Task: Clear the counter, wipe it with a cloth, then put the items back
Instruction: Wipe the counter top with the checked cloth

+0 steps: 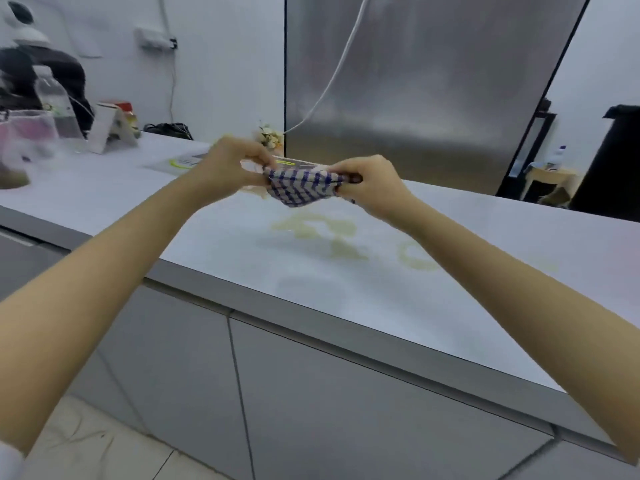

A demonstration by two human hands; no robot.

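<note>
The cloth (pixel 300 187) is pinched by both hands' fingers (pixel 263 160) above the counter (pixel 346 278); stains (pixel 325 233) could be smeared if bunched.

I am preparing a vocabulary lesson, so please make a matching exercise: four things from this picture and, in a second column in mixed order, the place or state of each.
Things
1. blue-checked cloth
2. brownish stains
3. clear plastic bottle
4. white cable

Place or state
A. hangs before the steel panel
B. gripped by the left hand and the right hand
C. stands far left
D. spread on the counter

Pairs: 1-B, 2-D, 3-C, 4-A
</note>
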